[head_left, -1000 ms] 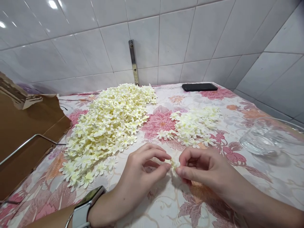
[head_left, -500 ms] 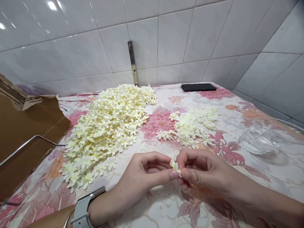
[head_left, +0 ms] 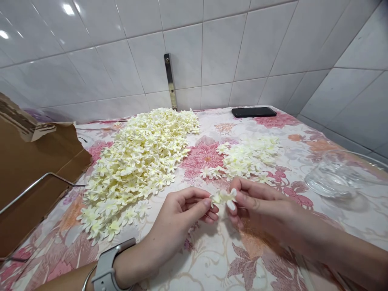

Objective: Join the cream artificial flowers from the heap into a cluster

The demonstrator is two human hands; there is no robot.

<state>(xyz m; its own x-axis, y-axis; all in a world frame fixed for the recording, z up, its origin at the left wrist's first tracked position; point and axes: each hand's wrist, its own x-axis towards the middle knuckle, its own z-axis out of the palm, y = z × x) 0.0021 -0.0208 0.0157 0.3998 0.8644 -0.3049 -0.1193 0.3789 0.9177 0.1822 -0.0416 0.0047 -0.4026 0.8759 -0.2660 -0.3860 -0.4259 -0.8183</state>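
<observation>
Between my two hands are small cream-white artificial flowers (head_left: 223,197), held just above the tablecloth. My left hand (head_left: 189,210) pinches their left side between thumb and forefinger. From the other side, the thumb and fingers of my right hand (head_left: 254,200) close on the petals at the right. Whether these are one flower or two pressed together, I cannot tell. Beyond my right hand lies a small, loose pile of whiter flowers (head_left: 248,157). A much larger heap of pale yellow flowers (head_left: 139,157) spreads across the table beyond my left hand.
An open cardboard box (head_left: 39,169) with a bent metal rod (head_left: 39,186) stands at the left. A black phone (head_left: 254,112) lies near the tiled wall. To the right is a clear bowl (head_left: 330,178). The floral tablecloth (head_left: 209,258) covers the table; a metal bracket (head_left: 170,81) is fixed to the wall.
My hands have drawn slightly apart, the left shifting left and the right lifting a little. The flowers between them have turned and show more of their petals.
</observation>
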